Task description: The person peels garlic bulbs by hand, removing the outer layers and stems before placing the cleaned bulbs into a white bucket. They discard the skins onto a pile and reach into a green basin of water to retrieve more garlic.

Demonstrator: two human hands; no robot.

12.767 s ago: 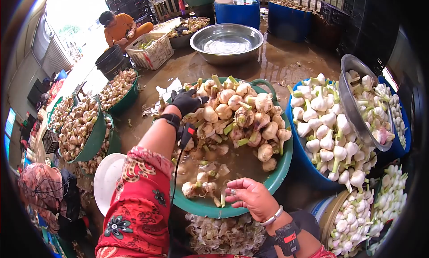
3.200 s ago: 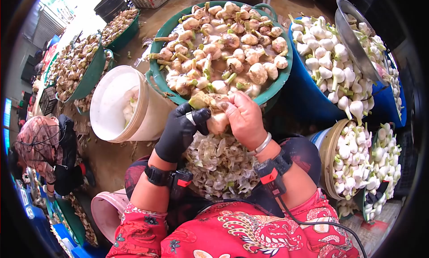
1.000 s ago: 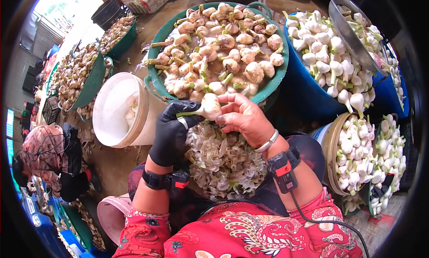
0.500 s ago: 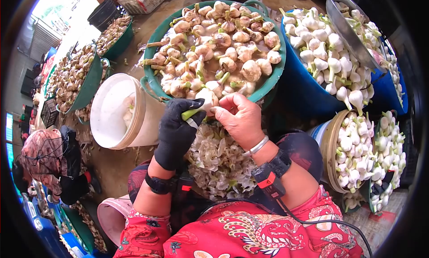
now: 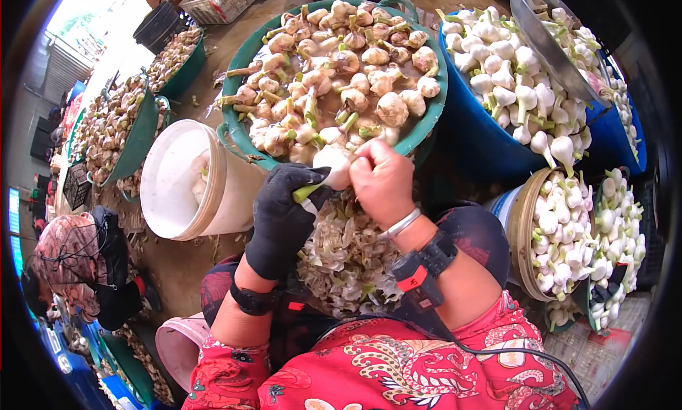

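A: Nearest me, what is obscured?

B: My red patterned sleeves (image 5: 398, 374) run out of the bottom edge. The heap of pale papery garlic skins (image 5: 348, 257) on my lap is partly covered by both wrists.

A: And the hands?

B: My black-gloved left hand (image 5: 284, 215) is closed around the green stalk of the white peeled garlic bulb (image 5: 335, 165). My bare right hand (image 5: 383, 179) is curled over the bulb's right side, hiding it, so I cannot tell how the fingertips sit.

A: Its axis?

B: Stalk toward lower left, bulb toward upper right, just before the green plastic basin of unpeeled garlic (image 5: 245, 55).

A: Beyond?

B: White plastic bucket (image 5: 217, 190) at left; blue tub of peeled garlic (image 5: 476, 137) at right, cut off by the lens rim.
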